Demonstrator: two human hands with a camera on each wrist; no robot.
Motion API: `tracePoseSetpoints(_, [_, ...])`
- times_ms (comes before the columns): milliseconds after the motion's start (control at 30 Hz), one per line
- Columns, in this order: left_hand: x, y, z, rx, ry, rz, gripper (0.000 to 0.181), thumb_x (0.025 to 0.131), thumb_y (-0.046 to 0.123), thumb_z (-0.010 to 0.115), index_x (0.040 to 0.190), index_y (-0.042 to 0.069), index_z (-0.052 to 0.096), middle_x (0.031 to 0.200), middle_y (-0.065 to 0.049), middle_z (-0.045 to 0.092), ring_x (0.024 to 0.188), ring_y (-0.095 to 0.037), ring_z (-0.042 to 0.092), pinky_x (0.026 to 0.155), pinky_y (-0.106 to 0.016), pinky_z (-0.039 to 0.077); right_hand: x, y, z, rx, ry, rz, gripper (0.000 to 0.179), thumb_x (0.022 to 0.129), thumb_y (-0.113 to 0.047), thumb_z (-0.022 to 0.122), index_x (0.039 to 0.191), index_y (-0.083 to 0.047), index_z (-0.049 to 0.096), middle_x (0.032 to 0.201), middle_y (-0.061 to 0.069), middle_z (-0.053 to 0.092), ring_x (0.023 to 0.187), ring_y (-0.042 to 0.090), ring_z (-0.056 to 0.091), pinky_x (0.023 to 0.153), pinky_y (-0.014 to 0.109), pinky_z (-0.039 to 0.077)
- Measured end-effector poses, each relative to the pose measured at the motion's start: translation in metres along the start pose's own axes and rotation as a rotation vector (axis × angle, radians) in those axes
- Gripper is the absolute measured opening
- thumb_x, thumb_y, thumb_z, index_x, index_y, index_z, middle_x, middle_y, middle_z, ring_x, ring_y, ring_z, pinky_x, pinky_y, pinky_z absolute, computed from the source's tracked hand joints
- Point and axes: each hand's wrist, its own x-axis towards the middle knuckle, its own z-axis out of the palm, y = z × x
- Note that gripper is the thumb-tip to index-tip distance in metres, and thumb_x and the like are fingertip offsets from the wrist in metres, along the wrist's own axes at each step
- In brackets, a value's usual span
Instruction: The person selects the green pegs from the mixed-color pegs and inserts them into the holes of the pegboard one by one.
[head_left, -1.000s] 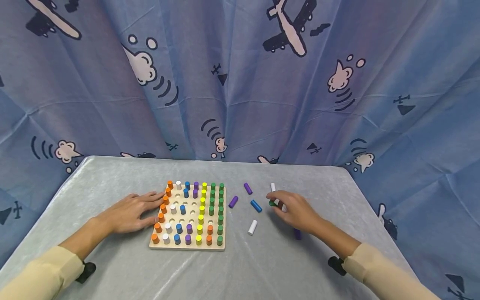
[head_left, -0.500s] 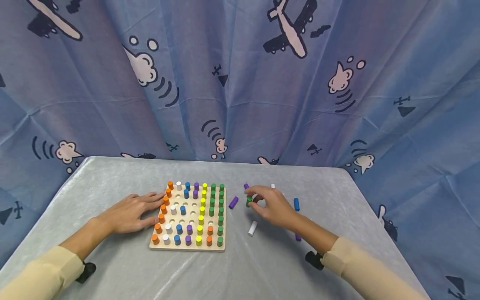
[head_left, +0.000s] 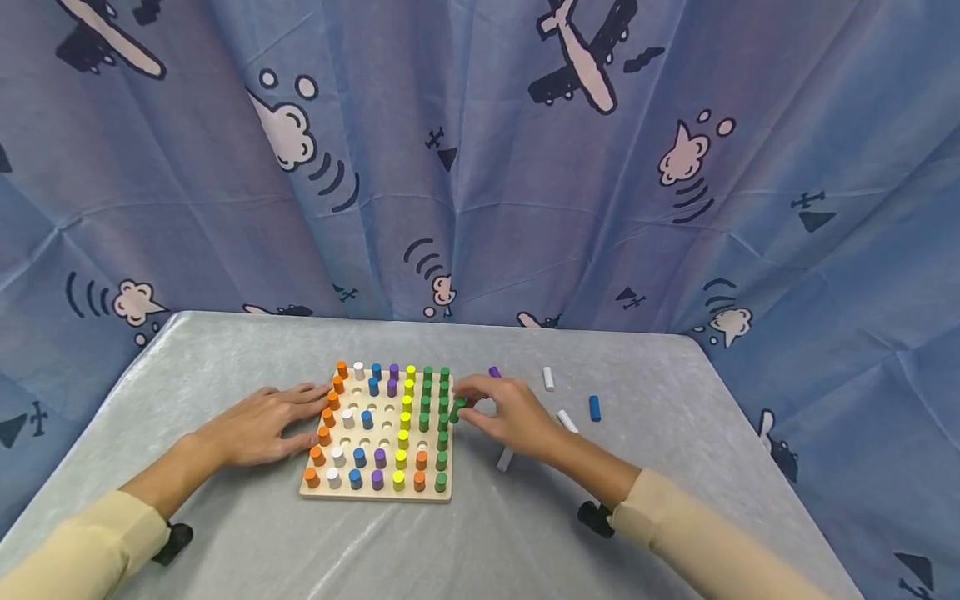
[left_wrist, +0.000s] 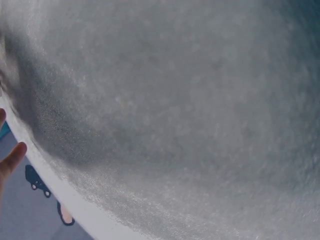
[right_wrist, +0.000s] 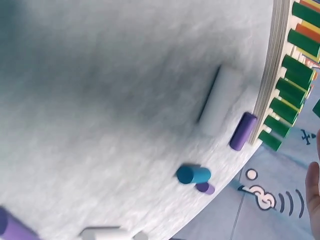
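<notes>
A wooden pegboard [head_left: 375,493] stands on the table with upright pegs in coloured columns, bare holes showing between some. My left hand [head_left: 262,425] lies at its left edge, fingers fairly straight, fingertips next to the orange pegs [head_left: 328,418]. Only a couple of its fingertips [left_wrist: 17,151] appear in the left wrist view. My right hand [head_left: 517,417] pinches a green peg [head_left: 457,409] between thumb and fingers, just off the board's right edge beside the outer green column [head_left: 442,459]. In the right wrist view, part of that hand [right_wrist: 313,192] shows at the right border.
Loose pegs lie right of the board: a blue peg [head_left: 595,407], a white peg [head_left: 548,378] at the back, another white peg [head_left: 567,421] behind my right wrist, and a partly covered white peg [head_left: 505,460]. A purple peg [right_wrist: 243,131] lies close to the board. A patterned curtain [head_left: 480,167] hangs behind.
My right hand has travelled left with the green peg, from among the loose pegs to the board's right edge. My left hand has stayed in place.
</notes>
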Motion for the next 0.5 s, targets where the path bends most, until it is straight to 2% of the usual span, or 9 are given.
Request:
tracePoseSetpoints(133, [0.0, 0.0, -0.001, -0.005, -0.008, -0.004, 0.065, 0.098, 0.048, 0.055, 0.145, 0.004, 0.051, 0.156, -0.012, 0.04, 0.141, -0.038, 0.039, 0.102, -0.062, 0.037, 0.004, -0.004, 0.008, 0.013, 0.002, -0.041, 0.027, 0.086, -0.008, 0.078, 0.111, -0.005, 0.07, 0.102, 0.003, 0.074, 0.09, 0.018, 0.069, 0.083, 0.036, 0.057])
tracePoseSetpoints(267, [0.0, 0.001, -0.001, -0.007, -0.013, -0.005, 0.065, 0.098, 0.048, 0.055, 0.145, 0.004, 0.051, 0.156, -0.012, 0.04, 0.141, -0.039, 0.039, 0.103, -0.062, 0.037, 0.007, -0.01, 0.016, 0.005, -0.016, -0.03, 0.029, 0.086, -0.012, 0.079, 0.112, -0.005, 0.07, 0.103, 0.002, 0.074, 0.092, 0.016, 0.069, 0.084, 0.038, 0.057])
tracePoseSetpoints(400, [0.0, 0.001, -0.002, -0.006, -0.014, -0.004, 0.065, 0.098, 0.049, 0.055, 0.145, 0.004, 0.051, 0.156, -0.012, 0.04, 0.14, -0.039, 0.039, 0.103, -0.062, 0.037, 0.009, -0.016, 0.022, -0.041, -0.034, -0.007, 0.03, 0.085, -0.016, 0.08, 0.113, -0.008, 0.071, 0.103, -0.002, 0.074, 0.096, 0.01, 0.067, 0.095, 0.039, 0.05])
tracePoseSetpoints(500, [0.0, 0.001, -0.002, -0.003, -0.011, -0.002, 0.065, 0.098, 0.049, 0.054, 0.145, 0.004, 0.051, 0.156, -0.012, 0.04, 0.14, -0.039, 0.039, 0.102, -0.063, 0.037, 0.01, -0.018, 0.026, -0.084, -0.054, 0.001, 0.031, 0.085, -0.019, 0.081, 0.113, -0.01, 0.071, 0.103, -0.004, 0.073, 0.098, 0.008, 0.065, 0.099, 0.04, 0.046])
